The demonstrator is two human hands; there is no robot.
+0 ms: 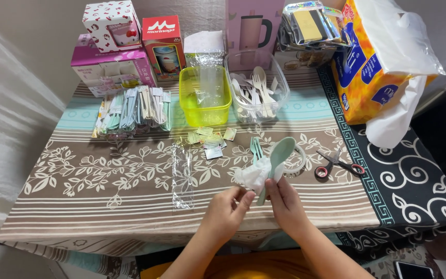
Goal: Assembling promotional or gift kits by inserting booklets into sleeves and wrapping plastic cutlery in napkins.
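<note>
Both my hands work above the worktop (130, 206): my right grip (284, 200) clasps a pale green spoon (275, 161) and fork (256, 150), my left (226, 211) pinches their white napkin (253, 175).

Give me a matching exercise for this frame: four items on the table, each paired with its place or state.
Items:
1. Pale green spoon
2. Scissors
3. Yellow-green tub
4. Clear sleeve

Places or states:
A. lying flat left of the hands
B. held in the right hand with white tissue
C. standing beside the clear bin of cutlery
D. lying right of the tape roll

Pairs: 1-B, 2-D, 3-C, 4-A
</note>
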